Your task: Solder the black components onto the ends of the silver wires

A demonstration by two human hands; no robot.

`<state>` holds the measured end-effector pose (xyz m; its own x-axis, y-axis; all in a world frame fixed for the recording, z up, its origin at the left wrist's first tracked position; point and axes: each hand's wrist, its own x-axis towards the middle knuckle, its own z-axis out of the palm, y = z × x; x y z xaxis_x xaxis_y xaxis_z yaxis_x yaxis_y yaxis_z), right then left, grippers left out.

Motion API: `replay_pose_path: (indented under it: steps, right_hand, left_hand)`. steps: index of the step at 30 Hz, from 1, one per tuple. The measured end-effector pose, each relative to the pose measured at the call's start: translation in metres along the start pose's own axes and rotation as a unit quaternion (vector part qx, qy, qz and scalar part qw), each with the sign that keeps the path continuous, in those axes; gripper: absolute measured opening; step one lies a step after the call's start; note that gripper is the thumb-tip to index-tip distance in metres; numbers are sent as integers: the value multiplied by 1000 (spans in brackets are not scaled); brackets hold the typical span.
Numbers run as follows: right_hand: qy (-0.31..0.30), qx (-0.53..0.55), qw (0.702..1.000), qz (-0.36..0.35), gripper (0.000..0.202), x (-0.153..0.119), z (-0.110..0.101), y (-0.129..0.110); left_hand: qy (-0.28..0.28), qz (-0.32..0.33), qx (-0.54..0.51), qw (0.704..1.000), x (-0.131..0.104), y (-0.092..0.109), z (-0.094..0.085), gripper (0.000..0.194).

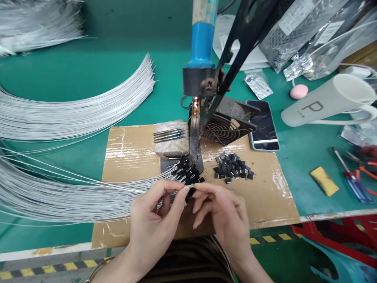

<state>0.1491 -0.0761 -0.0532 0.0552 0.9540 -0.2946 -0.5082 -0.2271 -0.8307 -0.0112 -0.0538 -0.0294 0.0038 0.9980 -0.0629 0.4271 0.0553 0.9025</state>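
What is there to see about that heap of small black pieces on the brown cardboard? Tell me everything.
The heap of small black, blocky pieces looks like plastic, some with shiny silvery faces. They lie loose and jumbled at various angles, touching one another and the brown cardboard sheet beneath, in front of the dark, round-grilled fan.

Counted: one blue-handled soldering iron (pixel 202 41), one loose heap of small black rectangular connectors (pixel 233 168). One white cylindrical mug (pixel 321 102).

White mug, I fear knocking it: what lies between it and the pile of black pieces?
In the head view, the phone lies between them, with green tabletop towards the white mug and cardboard towards the pile of black pieces.
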Motion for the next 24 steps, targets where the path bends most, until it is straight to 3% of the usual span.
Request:
replay_pose_path:
  steps: [2,3,5,6,10,13,17,24]
  right_hand:
    - [58,-115,988,-83,27,-1,-18,-9]
    - [105,-191,967,-131,19,-1,-28,-14]
    - [177,-342,900,-204,11,2,-48,-23]
    - [183,-404,866,-232,10,5,-56,-27]
    - [87,-558,783,-262,13,15,-77,-33]
    - [74,-593,752,-279,8,18,-80,-31]
    - [101,-587,756,-272,2,16,-79,-27]
    - [178,-463,844,-206,5,11,-71,-23]
  left_hand:
    - [6,-16,-19,1000,3,1,-1,4]
    - [6,-19,-27,999,4,1,-1,4]
    - [2,-18,-30,999,6,2,-2,5]
    - [-2,-18,-29,999,7,3,-3,7]
    - [-5,-19,-25,999,6,3,-3,9]
    - [0,-17,-14,1000,6,3,-3,10]
    - [-1,-18,-5,1000,6,1,-4,12]
    - [5,-19,2,1000,6,-3,-4,11]
